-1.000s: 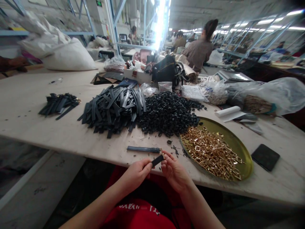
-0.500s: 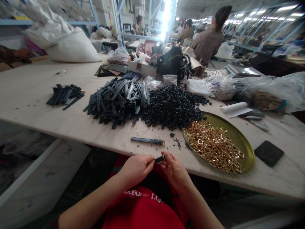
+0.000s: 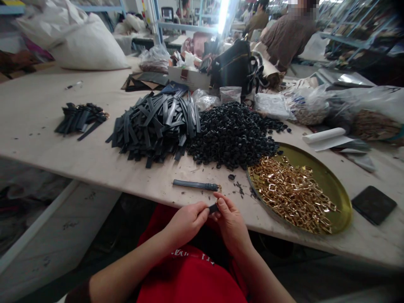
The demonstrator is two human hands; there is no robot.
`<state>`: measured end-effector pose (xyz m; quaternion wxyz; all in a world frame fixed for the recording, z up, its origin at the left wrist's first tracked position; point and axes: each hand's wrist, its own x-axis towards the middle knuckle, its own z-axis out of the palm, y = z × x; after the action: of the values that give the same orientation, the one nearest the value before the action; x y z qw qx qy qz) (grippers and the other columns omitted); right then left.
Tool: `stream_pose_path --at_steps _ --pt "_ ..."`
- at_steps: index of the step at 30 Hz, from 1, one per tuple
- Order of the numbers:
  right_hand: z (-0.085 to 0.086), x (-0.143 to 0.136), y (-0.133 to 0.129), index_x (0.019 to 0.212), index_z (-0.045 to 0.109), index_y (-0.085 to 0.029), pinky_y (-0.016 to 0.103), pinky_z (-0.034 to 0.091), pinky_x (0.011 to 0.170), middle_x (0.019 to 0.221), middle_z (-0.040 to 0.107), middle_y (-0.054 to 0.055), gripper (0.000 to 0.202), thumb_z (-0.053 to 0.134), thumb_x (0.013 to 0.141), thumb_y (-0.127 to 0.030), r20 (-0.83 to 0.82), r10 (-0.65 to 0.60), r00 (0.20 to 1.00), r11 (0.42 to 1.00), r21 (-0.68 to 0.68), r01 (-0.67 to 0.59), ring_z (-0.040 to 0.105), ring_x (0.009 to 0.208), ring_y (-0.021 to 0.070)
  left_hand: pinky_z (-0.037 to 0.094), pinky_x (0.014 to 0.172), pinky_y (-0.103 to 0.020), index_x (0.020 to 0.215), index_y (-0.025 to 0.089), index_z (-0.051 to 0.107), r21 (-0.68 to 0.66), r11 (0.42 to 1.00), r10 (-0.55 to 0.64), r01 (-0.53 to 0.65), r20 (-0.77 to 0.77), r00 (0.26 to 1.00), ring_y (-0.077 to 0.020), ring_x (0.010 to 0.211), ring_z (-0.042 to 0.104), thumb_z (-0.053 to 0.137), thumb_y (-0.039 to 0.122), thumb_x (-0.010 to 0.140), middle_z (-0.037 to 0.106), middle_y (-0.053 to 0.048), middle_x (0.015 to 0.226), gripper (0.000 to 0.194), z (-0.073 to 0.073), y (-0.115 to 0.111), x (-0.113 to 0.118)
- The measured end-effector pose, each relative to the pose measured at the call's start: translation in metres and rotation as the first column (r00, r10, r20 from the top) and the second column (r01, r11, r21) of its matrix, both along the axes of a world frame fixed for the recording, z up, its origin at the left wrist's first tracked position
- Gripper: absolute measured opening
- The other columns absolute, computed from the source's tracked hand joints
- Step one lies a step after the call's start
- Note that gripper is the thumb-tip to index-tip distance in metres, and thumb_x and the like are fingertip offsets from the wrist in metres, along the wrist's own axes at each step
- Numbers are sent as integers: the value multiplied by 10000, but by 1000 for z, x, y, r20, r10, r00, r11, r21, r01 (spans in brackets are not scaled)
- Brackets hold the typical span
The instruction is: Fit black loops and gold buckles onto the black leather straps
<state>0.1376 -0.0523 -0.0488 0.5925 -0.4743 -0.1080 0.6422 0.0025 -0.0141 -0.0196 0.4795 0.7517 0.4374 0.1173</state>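
Close to my lap, just off the table's front edge, a short black strap is stretched between my two hands. My left hand pinches it between thumb and fingers. My right hand is closed on its end, where a bit of gold buckle shows between the fingertips. Most of that buckle is hidden by the fingers. Right beyond my hands lies another black strap with a gold buckle at its right end. Small dark bits are scattered beside it.
Farther back sit a heap of black straps, a heap of small black loops and a smaller strap bundle. A gold tray holds gold buckles. A dark square pad lies at right. One person is beyond the table.
My right fingers have shifted over the buckle end, covering more of it, and less strap shows between my hands. The view has tilted down slightly.
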Motion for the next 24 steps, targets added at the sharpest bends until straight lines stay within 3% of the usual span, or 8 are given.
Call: stream_pose_path --at_steps 5,11,14,17,20,24 --pt "-8 -4 -6 952 598 -187 186 345 465 553 491 -59 324 675 694 -367 154 85 984 995 -58 -77 418 480 64 410 631 -228 809 155 498 -283 953 179 -109 232 956 -123 667 528 393 198 818 564 8 706 114 -9 2 15" --pt "-7 -1 -1 898 613 -185 183 346 478 580 507 -51 295 694 673 -359 22 58 998 997 -48 -56 423 498 65 439 712 -261 938 153 497 -273 951 227 -144 303 926 -138 764 557 465 247 808 598 -25 845 164 -12 3 13" --pt "-3 4 1 964 612 -201 177 344 472 525 461 -75 339 682 682 -376 -18 17 1000 999 -50 -18 409 468 57 414 569 -224 843 149 524 -333 939 161 -85 208 965 -109 615 526 473 317 808 594 -4 739 179 -10 3 8" --pt "-1 3 -2 986 619 -190 191 355 487 544 496 -62 365 680 681 -382 72 88 994 995 -49 -84 439 487 66 322 436 -188 781 145 519 -428 903 137 -45 187 973 -69 479 422 439 388 824 539 24 645 259 -8 1 5" --pt "-1 -1 -10 971 625 -178 208 365 507 626 559 -33 363 679 678 -386 185 156 970 987 -52 -149 469 532 83 304 430 -177 778 141 528 -426 904 157 -43 236 959 -61 489 405 451 416 817 529 23 660 289 -5 -1 4" --pt "3 -2 -19 925 597 -193 209 358 505 619 540 -39 286 621 734 -405 313 116 943 992 8 -124 462 548 93 265 401 -176 725 139 515 -448 893 157 -44 220 963 -53 442 360 434 435 811 503 33 599 319 0 -6 0"
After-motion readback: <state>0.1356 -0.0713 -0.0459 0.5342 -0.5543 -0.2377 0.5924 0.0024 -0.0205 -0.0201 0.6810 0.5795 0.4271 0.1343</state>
